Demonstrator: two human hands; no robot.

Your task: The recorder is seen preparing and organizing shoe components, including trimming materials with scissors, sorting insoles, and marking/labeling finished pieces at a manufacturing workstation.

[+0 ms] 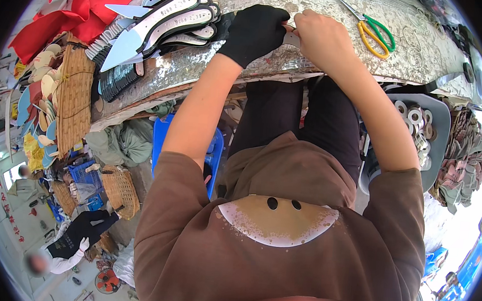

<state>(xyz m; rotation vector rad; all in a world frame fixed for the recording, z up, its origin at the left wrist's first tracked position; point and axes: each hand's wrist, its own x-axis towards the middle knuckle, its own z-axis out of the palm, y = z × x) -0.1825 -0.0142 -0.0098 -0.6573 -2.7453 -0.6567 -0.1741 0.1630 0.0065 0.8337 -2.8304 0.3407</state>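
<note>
My left hand (257,33), in a black glove, has its fingers curled in over the worktable (364,67). Close beside it is my bare right hand (322,40), its fingertips pinched together. Between the two hands a small pale curved piece (291,39) shows, gripped from both sides; its kind is mostly hidden by the fingers. A flat black piece (223,26) lies against the glove's left side. Further left are stacked shoe insoles (174,20), pale with black edges. Scissors (376,36) with one yellow and one green handle lie open to the right.
Red cloth (85,19) and a woven basket (76,97) of cut pieces stand at the left. Below the table are a blue plastic stool or crate (213,160) and a grey bin (439,122) with tape rolls. Another person (81,231) is at the lower left.
</note>
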